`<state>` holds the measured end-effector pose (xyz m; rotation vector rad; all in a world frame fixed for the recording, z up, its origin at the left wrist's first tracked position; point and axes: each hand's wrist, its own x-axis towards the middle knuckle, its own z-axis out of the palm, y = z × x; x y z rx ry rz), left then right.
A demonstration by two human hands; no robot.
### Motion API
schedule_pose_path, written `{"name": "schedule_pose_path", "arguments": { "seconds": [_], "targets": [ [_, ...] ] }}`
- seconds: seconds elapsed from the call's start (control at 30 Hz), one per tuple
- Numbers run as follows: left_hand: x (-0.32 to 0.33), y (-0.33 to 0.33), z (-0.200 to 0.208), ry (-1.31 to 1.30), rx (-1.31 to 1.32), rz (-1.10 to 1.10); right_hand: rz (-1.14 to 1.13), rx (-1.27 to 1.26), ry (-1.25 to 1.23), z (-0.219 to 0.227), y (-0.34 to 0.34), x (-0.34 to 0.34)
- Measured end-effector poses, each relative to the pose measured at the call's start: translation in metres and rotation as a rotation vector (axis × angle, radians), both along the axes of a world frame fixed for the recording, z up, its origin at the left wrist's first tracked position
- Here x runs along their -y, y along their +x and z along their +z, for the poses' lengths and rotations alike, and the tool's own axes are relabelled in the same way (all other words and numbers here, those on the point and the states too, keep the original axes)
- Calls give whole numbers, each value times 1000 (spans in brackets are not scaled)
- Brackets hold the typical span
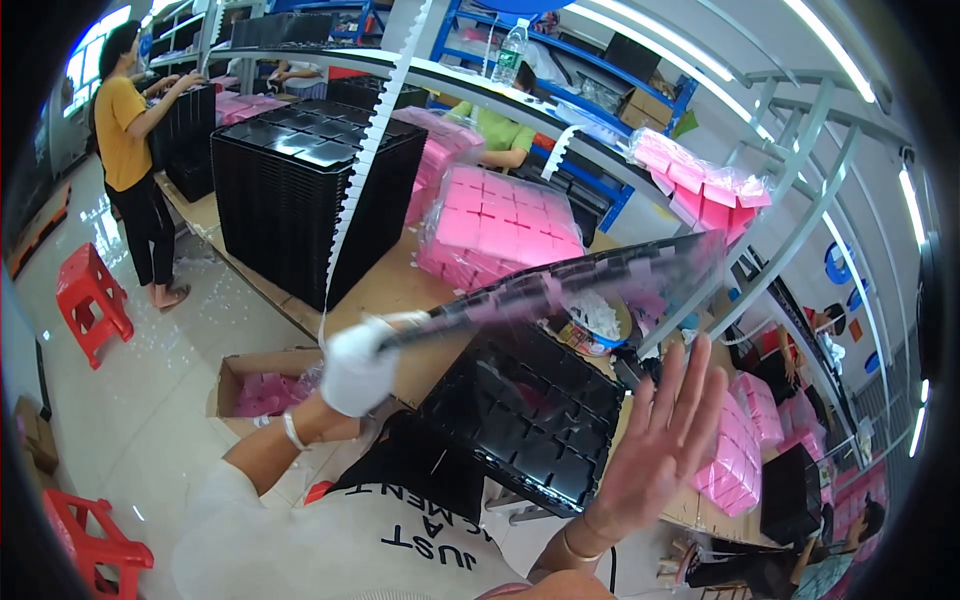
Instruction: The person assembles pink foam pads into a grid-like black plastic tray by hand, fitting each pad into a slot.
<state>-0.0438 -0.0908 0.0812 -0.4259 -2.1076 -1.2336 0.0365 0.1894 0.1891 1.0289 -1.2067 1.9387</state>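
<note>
My left hand [360, 368], in a white glove, grips one end of a thin black plastic tray [560, 285]. The tray is lifted, tilted nearly edge-on and smeared by motion, with pinkish patches along it. My right hand [660, 445] is bare and raised, palm showing and fingers stretched out, apart from the tray. Under the raised tray lies another black compartmented tray [535, 415] on the table, just in front of me. A tub of white scraps [595, 318] stands behind it.
A tall stack of black trays [310, 200] stands at the left of the table. Pink packs in clear film [500, 225] sit behind, more pink packs [728, 455] at right. A metal frame [780, 210] rises on the right. A carton [235, 385] and red stools [92, 295] are at left.
</note>
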Motion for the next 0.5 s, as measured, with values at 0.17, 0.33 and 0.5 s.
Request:
{"name": "schedule_pose_path", "arguments": {
  "seconds": [0.17,0.33,0.5],
  "targets": [
    [88,8,38,487,-294,492,-88,335,193,-20,-57,-1],
    [223,-68,81,815,-485,379,-82,525,229,-64,-115,-10],
    [254,-159,98,507,-97,774,-48,626,239,-80,-146,3]
  ]
}}
